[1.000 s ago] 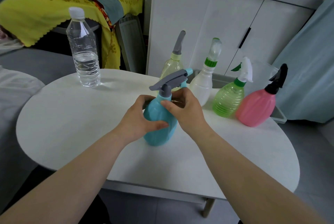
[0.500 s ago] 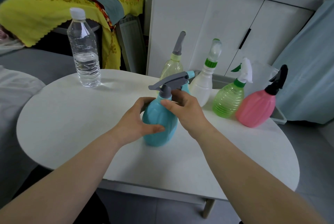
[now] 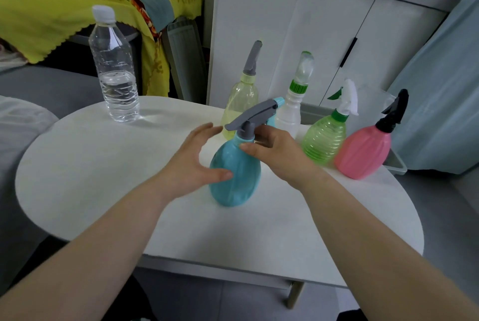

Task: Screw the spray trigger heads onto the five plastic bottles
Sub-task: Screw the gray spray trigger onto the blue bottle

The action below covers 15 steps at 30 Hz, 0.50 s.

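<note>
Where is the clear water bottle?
In the head view, the water bottle stands upright far left on the table, left of the yellow spray bottle and in front of the yellow cloth.

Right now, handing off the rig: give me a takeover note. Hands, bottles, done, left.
Hands: left hand open beside the blue bottle, thumb tip at its side. The right hand grips that bottle's neck, just under the grey trigger head.
Things: blue bottle upright on the table; yellow bottle, white bottle, green bottle and pink bottle in a row behind it.
Done: all five carry heads.
Left: tightness not visible; check the blue one, then let go.
</note>
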Each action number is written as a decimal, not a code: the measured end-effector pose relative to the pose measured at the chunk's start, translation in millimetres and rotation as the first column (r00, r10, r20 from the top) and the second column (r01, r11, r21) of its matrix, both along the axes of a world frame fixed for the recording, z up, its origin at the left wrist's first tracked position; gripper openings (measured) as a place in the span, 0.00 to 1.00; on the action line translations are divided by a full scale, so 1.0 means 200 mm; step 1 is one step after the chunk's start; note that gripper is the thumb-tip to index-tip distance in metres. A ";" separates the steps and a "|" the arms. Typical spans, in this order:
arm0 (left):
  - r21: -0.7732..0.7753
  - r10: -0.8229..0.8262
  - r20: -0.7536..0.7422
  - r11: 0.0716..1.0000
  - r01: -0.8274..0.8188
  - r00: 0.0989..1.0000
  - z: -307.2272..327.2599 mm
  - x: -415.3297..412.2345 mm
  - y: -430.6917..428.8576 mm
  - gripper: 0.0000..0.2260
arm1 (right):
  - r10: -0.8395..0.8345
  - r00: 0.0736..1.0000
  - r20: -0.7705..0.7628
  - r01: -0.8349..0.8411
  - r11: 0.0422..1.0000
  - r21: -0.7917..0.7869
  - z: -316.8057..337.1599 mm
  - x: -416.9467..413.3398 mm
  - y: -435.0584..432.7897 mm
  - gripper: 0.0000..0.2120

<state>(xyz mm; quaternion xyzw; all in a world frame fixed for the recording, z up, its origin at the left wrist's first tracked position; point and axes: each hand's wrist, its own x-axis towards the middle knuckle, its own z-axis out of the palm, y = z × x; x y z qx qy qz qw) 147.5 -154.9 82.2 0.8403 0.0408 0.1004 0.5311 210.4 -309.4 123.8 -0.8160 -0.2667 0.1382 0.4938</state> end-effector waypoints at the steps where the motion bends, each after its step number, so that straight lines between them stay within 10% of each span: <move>1: 0.022 -0.060 -0.046 0.998 0.061 0.997 0.02 0.02 0.02 0.36 | 0.019 1.000 0.005 -0.019 0.999 -0.026 0.01 0.01 0.00 0.17; 7: -0.010 -0.020 -0.087 1.000 0.019 0.996 -0.01 0.05 -0.08 0.33 | 0.000 0.999 0.041 0.000 1.000 -0.015 0.00 0.01 -0.01 0.16; 11: 0.285 0.163 0.019 0.945 -0.162 0.986 -0.06 0.01 -0.15 0.36 | -0.023 0.986 0.166 0.033 0.998 -0.058 -0.01 0.00 -0.01 0.16; 15: 0.092 -0.045 -0.072 0.994 0.052 0.996 -0.01 0.02 -0.04 0.36 | 0.035 0.991 0.131 -0.020 0.994 -0.111 0.03 0.02 -0.04 0.17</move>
